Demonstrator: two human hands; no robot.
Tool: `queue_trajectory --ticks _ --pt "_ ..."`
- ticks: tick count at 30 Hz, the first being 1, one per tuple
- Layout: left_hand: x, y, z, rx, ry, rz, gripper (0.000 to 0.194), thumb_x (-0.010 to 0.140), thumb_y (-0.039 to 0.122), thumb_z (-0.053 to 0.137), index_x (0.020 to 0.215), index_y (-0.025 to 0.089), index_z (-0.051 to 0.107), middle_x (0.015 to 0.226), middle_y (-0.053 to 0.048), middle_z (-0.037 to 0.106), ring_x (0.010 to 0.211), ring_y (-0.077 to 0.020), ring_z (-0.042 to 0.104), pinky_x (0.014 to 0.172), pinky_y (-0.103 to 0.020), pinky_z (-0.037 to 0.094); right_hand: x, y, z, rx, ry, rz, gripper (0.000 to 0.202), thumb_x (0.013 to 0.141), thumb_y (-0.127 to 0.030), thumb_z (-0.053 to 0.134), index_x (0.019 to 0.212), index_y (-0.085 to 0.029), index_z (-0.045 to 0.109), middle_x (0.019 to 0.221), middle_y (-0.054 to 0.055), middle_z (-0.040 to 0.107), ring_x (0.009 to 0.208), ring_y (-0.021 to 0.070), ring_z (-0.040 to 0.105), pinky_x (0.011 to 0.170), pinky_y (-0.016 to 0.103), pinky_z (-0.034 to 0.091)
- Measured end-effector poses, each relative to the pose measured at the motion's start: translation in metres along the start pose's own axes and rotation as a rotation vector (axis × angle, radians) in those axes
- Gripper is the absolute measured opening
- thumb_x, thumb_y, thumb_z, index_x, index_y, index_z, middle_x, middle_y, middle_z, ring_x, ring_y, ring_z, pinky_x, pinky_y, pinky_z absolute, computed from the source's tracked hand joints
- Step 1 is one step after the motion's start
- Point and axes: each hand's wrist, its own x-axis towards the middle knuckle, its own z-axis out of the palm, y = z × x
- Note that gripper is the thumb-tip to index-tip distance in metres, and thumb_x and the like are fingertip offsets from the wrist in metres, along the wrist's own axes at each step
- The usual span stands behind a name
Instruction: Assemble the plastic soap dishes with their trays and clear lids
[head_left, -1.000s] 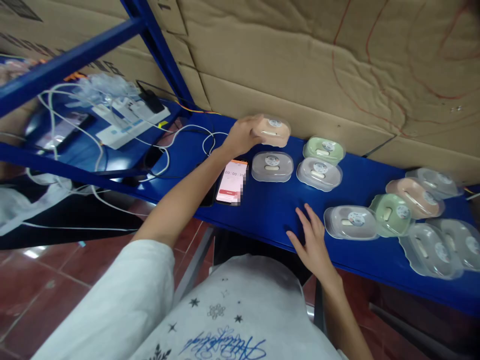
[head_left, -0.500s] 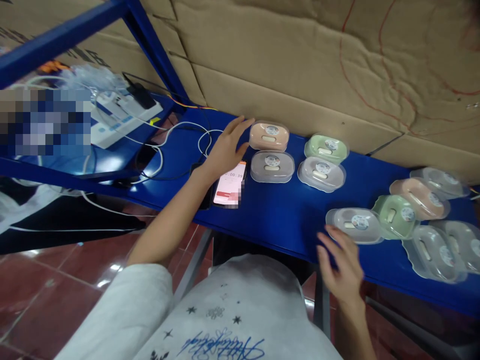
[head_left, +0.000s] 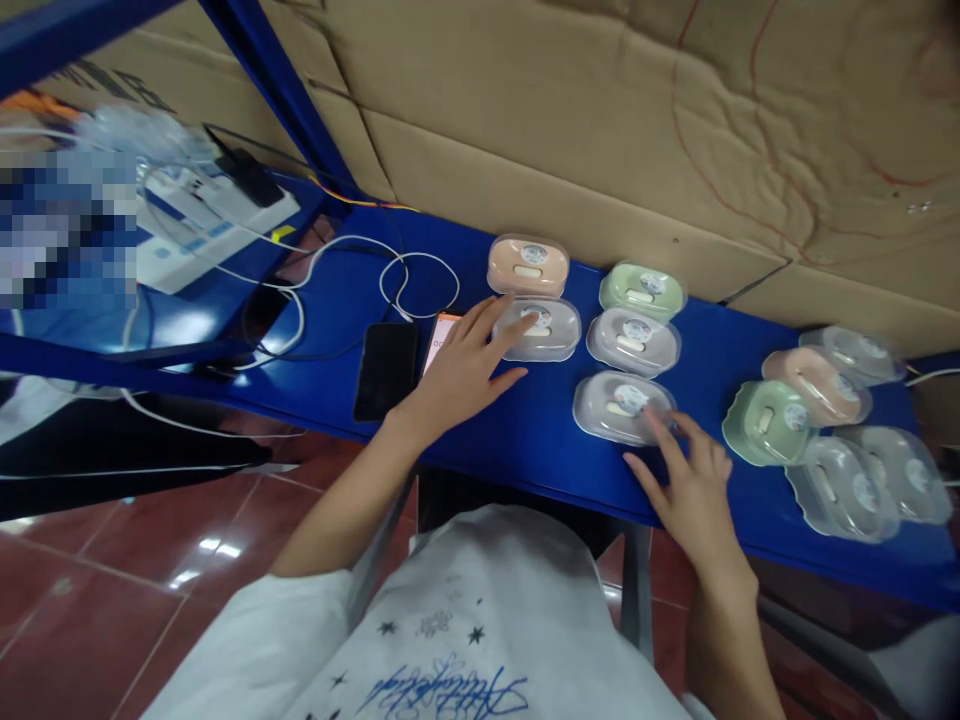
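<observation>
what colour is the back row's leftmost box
Peach: the rounded, clear-lidded plastic box shows best in the head view.

Free room: bare blue tabletop [head_left: 529, 425] betw. L hand [head_left: 457, 378] & front grey box [head_left: 611, 400] — open from the near edge. Another gap betw. that box & R-side box cluster [head_left: 765, 425], R hand [head_left: 691, 490] at its mouth. Blocked — cardboard wall [head_left: 570, 205] behind; dark phone [head_left: 386, 370] + white cables [head_left: 360, 238] to L.

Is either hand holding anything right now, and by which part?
Left hand: nothing, spread open over the leftmost grey box. Right hand: at the right end of the middle front grey box; whether it grips cannot be told.
</observation>
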Motion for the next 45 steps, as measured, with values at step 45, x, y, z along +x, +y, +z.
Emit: queue_trajectory --ticks 45 --pt "0.037 -0.006 0.023 0.084 -0.099 0.034 0.032 0.112 0.03 0.049 0.131 0.02 0.073 0.128 -0.012 0.078 0.12 -0.0303 0.07 0.106 -0.048 0.046 0.151 0.063 0.004 0.213 0.008 -0.29 0.046 0.113 -0.04 0.042 0.154 -0.025 0.057 0.152 0.011 0.066 0.143 0.0286 0.06 0.12 0.053 0.043"
